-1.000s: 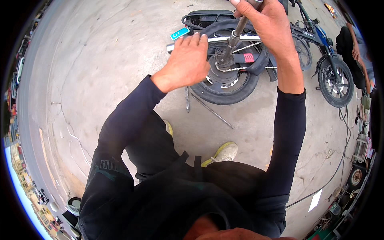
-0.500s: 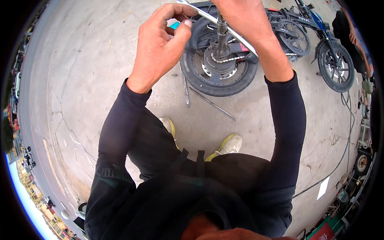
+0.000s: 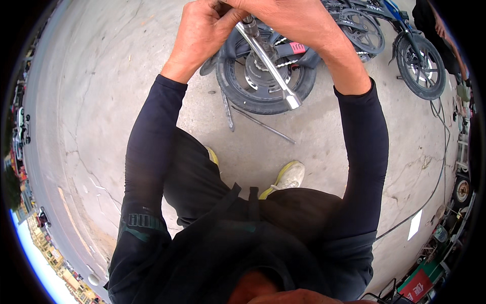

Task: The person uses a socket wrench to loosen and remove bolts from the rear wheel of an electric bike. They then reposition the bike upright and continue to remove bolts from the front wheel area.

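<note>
My left hand [image 3: 200, 38] is closed on the upper end of a chrome wrench bar [image 3: 268, 61] with a socket at its lower end. My right hand [image 3: 301, 25] is beside it over the tool's top, touching the left; its fingers are hidden or cut off by the frame edge. Beneath both hands, a bicycle's rear wheel [image 3: 238, 91] lies on its side, with hub, chain [image 3: 287, 64] and a pink label [image 3: 297, 48] showing. An upright metal tool rises from the hub behind the bar. Two metal bars [image 3: 263, 124] lie on the concrete beside the tyre.
The bicycle's blue-and-black front end with its front wheel [image 3: 419, 71] is at upper right, beside another person's arm [image 3: 440, 28]. A hose [image 3: 440, 152] crosses the right side near assorted workshop items [image 3: 460, 190]. My shoes [image 3: 286, 177] stand below. A road runs along the far left.
Both hands have come together higher in the view. The chrome bar has swung from lying across the upright tool to pointing down toward me at a steeper angle.
</note>
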Available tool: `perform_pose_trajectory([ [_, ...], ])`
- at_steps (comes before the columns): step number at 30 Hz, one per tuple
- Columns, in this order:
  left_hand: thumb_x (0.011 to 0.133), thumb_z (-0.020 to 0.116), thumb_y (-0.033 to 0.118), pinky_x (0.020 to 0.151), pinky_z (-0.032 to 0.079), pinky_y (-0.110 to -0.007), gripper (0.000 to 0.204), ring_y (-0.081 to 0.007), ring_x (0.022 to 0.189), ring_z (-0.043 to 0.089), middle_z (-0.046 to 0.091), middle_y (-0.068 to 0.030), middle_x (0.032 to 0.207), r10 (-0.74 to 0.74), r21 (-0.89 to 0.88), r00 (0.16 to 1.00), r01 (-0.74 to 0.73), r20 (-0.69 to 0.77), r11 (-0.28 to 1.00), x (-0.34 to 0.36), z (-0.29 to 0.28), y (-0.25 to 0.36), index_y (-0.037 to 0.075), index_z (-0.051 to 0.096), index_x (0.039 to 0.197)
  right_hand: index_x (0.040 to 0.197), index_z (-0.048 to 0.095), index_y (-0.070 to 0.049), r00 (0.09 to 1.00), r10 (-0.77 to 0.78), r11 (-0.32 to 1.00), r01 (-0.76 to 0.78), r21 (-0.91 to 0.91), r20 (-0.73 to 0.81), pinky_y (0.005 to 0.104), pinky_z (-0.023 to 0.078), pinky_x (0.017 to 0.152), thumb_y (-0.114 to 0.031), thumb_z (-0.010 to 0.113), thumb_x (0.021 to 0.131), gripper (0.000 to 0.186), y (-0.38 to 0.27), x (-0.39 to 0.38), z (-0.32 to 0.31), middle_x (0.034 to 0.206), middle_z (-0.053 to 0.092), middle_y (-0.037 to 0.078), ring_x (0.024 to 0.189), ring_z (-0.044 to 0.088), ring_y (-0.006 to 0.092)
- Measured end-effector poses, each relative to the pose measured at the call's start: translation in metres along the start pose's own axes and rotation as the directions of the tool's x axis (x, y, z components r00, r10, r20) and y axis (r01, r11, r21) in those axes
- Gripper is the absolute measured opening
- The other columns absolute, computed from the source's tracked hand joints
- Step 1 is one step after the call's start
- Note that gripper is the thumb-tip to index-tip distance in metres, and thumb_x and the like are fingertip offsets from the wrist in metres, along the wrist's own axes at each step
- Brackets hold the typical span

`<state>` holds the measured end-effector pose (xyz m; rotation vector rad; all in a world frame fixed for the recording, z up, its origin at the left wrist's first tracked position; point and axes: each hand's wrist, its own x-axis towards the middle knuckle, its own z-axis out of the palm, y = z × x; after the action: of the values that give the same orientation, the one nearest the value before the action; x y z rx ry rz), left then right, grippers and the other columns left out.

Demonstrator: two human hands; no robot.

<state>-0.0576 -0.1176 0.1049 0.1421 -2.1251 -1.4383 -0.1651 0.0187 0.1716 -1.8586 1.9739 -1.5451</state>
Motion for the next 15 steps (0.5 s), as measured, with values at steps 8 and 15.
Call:
perform_pose_trajectory([
  [8, 0.087, 0.070, -0.002, 0.057, 0.048, -0.028, 0.008, -0.0055, 0.068, 0.058, 0.067, -0.0022, 0.072, 0.066, 0.347, 0.974, 0.014, -0.219, 0.938, 0.008, 0.003, 0.004, -0.002, 0.066, 0.080, 0.110, 0.062, 0.006, 0.985, -0.115, 0.993, 0.115, -0.012, -0.128, 0.0417, 0.056, 0.080, -0.019, 0.073, 0.089, 0.034, 0.011, 0.002, 0.006, 0.096, 0.069, 0.026, 0.093, 0.070, 0.0401],
  [15, 0.108, 0.057, 0.015, 0.071, 0.054, -0.029, 0.019, -0.0119, 0.081, 0.064, 0.070, -0.0038, 0.095, -0.146, -0.079, 0.976, 0.160, 0.162, 0.984, 0.004, -0.008, 0.015, -0.001, 0.065, 0.114, 0.102, 0.060, 0.006, 0.989, -0.111, 0.989, 0.100, -0.111, -0.097, 0.0456, 0.053, 0.074, -0.019, 0.067, 0.093, 0.028, 0.013, 0.002, 0.003, 0.088, 0.064, 0.027, 0.085, 0.067, 0.0434],
])
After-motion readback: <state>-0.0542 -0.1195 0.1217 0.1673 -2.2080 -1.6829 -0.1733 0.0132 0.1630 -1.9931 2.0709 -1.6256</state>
